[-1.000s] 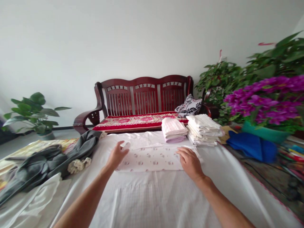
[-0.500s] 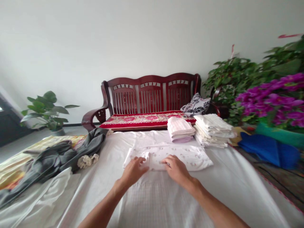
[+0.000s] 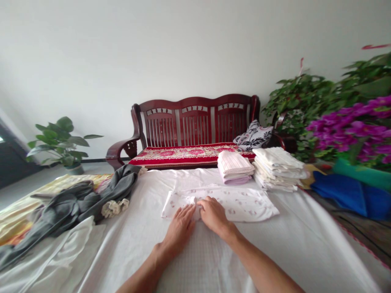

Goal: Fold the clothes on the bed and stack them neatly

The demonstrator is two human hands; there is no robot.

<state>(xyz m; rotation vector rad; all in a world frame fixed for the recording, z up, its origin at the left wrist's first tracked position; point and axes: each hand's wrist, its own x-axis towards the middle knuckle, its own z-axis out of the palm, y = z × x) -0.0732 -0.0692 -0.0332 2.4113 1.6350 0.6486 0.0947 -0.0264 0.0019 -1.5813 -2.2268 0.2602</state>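
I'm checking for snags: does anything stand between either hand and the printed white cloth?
Nothing visible does: the left hand and right hand both touch the printed white cloth; the striped stack sits beyond it.

- White folded cloth, centre of frame, scattered with small greyish motifs.
- Fabric cushion, right of centre, black leaf pattern on white.
- Purple flowers, far right.

Wd bench bk | b/w pillow on R end | potted plt L
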